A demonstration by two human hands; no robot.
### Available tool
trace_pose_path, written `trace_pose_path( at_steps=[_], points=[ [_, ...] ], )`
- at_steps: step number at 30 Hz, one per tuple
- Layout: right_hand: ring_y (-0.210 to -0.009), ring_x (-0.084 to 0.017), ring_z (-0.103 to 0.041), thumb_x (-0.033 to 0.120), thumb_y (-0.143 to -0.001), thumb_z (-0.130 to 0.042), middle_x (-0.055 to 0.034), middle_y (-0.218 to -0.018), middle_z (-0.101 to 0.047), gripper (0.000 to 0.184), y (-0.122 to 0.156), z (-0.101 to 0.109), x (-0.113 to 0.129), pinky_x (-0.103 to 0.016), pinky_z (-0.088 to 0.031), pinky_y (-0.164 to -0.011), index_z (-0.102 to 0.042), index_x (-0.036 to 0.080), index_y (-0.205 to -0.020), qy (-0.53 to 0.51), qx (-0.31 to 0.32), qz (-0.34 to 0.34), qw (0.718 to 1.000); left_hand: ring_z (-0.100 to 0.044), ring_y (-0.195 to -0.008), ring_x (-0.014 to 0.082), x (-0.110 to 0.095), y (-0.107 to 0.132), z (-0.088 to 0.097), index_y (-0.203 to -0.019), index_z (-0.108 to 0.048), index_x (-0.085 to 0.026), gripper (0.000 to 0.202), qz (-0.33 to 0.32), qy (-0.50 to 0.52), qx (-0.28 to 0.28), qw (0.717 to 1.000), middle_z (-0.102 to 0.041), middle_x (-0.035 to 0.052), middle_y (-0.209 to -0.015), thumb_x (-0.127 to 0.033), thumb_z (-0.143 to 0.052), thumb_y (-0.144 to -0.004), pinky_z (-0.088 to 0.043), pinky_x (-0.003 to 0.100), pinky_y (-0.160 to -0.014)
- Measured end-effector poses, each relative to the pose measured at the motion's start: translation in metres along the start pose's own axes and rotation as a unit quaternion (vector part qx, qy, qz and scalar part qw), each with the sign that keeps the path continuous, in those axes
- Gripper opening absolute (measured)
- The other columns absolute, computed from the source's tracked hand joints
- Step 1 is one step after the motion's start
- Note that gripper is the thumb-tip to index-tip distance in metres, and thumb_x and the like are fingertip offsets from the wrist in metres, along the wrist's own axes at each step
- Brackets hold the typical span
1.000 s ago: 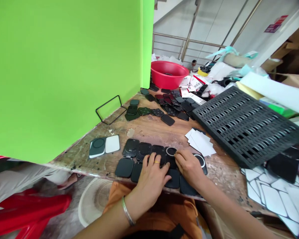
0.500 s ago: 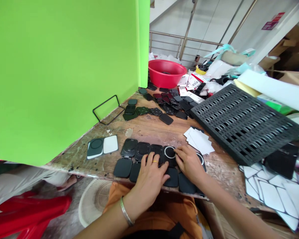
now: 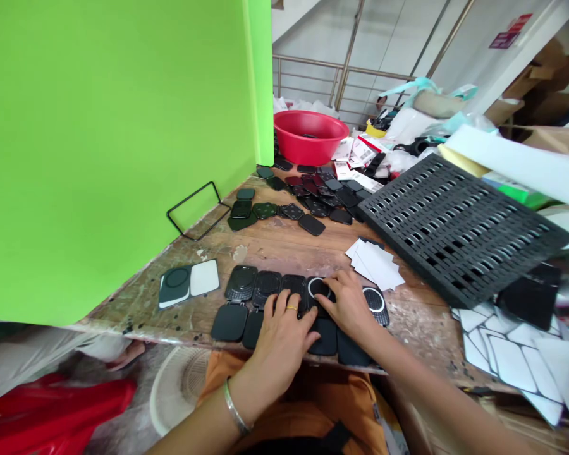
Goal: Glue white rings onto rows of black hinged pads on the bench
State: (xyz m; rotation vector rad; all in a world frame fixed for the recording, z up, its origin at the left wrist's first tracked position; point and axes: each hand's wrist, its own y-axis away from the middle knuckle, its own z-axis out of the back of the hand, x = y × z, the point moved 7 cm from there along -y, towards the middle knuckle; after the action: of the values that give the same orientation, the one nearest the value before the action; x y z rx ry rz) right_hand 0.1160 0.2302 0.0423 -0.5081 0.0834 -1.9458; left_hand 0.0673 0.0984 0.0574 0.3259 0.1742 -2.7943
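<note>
Several black hinged cases lie unfolded in a row along the table's near edge, among them a leftmost one (image 3: 241,282). My left hand (image 3: 287,325) rests over the middle cases with its fingers spread, holding nothing. A white ring (image 3: 309,289) lies in the upper half of one case. Over that ring's right side is my right hand (image 3: 351,304), thumb and forefinger apart and touching it; its other fingers are partly hidden. Just right of this hand, another white ring (image 3: 382,301) sits in a neighbouring case. The lower case halves are partly covered by my hands.
A dark foam rack (image 3: 459,234) of slots stands at the right, beside white cards (image 3: 377,264) and white sheets (image 3: 507,363). Farther back are loose dark pieces (image 3: 312,224) and a red basin (image 3: 308,136). A green panel (image 3: 123,158) and wire stand (image 3: 196,212) are at the left.
My right thumb has moved left across the ring, and the right hand has shifted slightly left. My left hand stays on the cases. The camera view has shifted a little.
</note>
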Motion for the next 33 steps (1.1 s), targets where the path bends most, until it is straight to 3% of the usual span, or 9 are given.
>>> trace_pose_path(
  at_steps=[4, 7, 9, 12, 16, 21, 27, 30, 33],
  points=[
    [-0.09, -0.029, -0.053, 0.03, -0.077, -0.071, -0.0111, -0.09, -0.063, 0.019, 0.0, 0.004, 0.006, -0.044, -0.047, -0.079, -0.069, 0.019, -0.092, -0.004, -0.014, -0.007, 1.0, -0.039, -0.125, 0.0347, 0.002, -0.003, 0.0, -0.121, -0.06, -0.03, 0.038, 0.008, -0.006, 0.006, 1.0, -0.053, 0.0118, -0.125, -0.036, -0.063, -0.084, -0.033, 0.054, -0.102],
    [-0.088, -0.024, -0.057, 0.027, -0.078, -0.069, -0.0074, -0.088, -0.066, 0.015, -0.007, 0.02, -0.011, -0.036, -0.048, -0.079, -0.068, 0.019, -0.091, -0.024, -0.04, -0.03, 0.998, -0.042, -0.122, 0.0352, 0.004, -0.005, -0.001, -0.119, -0.063, -0.032, 0.034, 0.007, -0.019, -0.007, 1.0, -0.056, 0.0122, -0.123, -0.035, -0.063, -0.085, -0.035, 0.054, -0.1],
    [-0.085, -0.02, -0.059, 0.021, -0.08, -0.065, -0.0049, -0.086, -0.068, 0.008, -0.015, 0.044, -0.043, -0.031, -0.048, -0.079, -0.067, 0.019, -0.088, -0.007, -0.072, -0.064, 0.995, -0.043, -0.121, 0.0355, 0.006, -0.006, -0.001, -0.117, -0.065, -0.033, 0.033, -0.003, -0.035, -0.03, 0.999, -0.057, 0.0126, -0.121, -0.032, -0.064, -0.084, -0.036, 0.053, -0.098],
    [-0.08, -0.019, -0.059, 0.018, -0.081, -0.057, -0.0057, -0.082, -0.068, 0.01, -0.021, 0.099, -0.114, -0.031, -0.046, -0.077, -0.067, 0.018, -0.081, 0.051, -0.126, -0.141, 0.981, -0.043, -0.119, 0.0361, 0.007, -0.007, -0.003, -0.115, -0.066, -0.033, 0.033, -0.024, -0.067, -0.061, 0.996, -0.057, 0.0131, -0.12, -0.027, -0.065, -0.083, -0.037, 0.052, -0.096],
    [-0.081, -0.022, -0.058, 0.016, -0.08, -0.048, -0.0133, -0.088, -0.064, 0.022, -0.012, 0.17, -0.208, -0.035, -0.043, -0.077, -0.069, 0.012, -0.083, 0.138, -0.194, -0.26, 0.936, -0.044, -0.118, 0.0361, 0.007, -0.006, -0.005, -0.114, -0.067, -0.033, 0.033, -0.044, -0.087, -0.081, 0.992, -0.057, 0.0134, -0.12, -0.028, -0.066, -0.082, -0.039, 0.051, -0.093],
    [-0.07, -0.021, -0.058, 0.017, -0.076, -0.055, -0.0108, -0.079, -0.063, 0.018, -0.004, 0.19, -0.262, -0.032, -0.042, -0.068, -0.073, 0.014, -0.074, 0.175, -0.172, -0.316, 0.917, -0.044, -0.117, 0.0362, 0.007, -0.006, -0.006, -0.115, -0.066, -0.033, 0.034, -0.043, -0.087, -0.082, 0.992, -0.057, 0.014, -0.119, -0.028, -0.066, -0.082, -0.038, 0.051, -0.093],
    [-0.072, -0.021, -0.058, 0.019, -0.079, -0.056, -0.014, -0.083, -0.065, 0.018, 0.0, 0.201, -0.249, -0.031, -0.041, -0.066, -0.073, 0.012, -0.079, 0.187, -0.194, -0.306, 0.913, -0.044, -0.119, 0.0355, 0.007, -0.006, 0.002, -0.119, -0.063, -0.03, 0.037, -0.021, -0.052, -0.056, 0.997, -0.055, 0.0131, -0.123, -0.026, -0.066, -0.082, -0.038, 0.051, -0.095],
    [-0.08, -0.022, -0.059, 0.02, -0.082, -0.054, -0.0151, -0.086, -0.065, 0.021, 0.001, 0.206, -0.213, -0.032, -0.041, -0.072, -0.071, 0.011, -0.088, 0.187, -0.229, -0.267, 0.917, -0.045, -0.12, 0.0326, 0.016, 0.0, 0.01, -0.124, -0.058, -0.026, 0.041, -0.009, -0.03, -0.065, 0.997, -0.056, 0.012, -0.123, -0.027, -0.064, -0.084, -0.036, 0.051, -0.098],
    [-0.074, -0.019, -0.059, 0.02, -0.08, -0.058, -0.0089, -0.079, -0.066, 0.012, -0.004, 0.188, -0.152, -0.03, -0.043, -0.071, -0.069, 0.015, -0.084, 0.127, -0.254, -0.157, 0.946, -0.043, -0.122, 0.0316, 0.028, 0.01, 0.016, -0.122, -0.059, -0.024, 0.037, 0.011, -0.02, -0.068, 0.997, -0.057, 0.0101, -0.123, -0.029, -0.062, -0.085, -0.034, 0.05, -0.1]
  ],
)
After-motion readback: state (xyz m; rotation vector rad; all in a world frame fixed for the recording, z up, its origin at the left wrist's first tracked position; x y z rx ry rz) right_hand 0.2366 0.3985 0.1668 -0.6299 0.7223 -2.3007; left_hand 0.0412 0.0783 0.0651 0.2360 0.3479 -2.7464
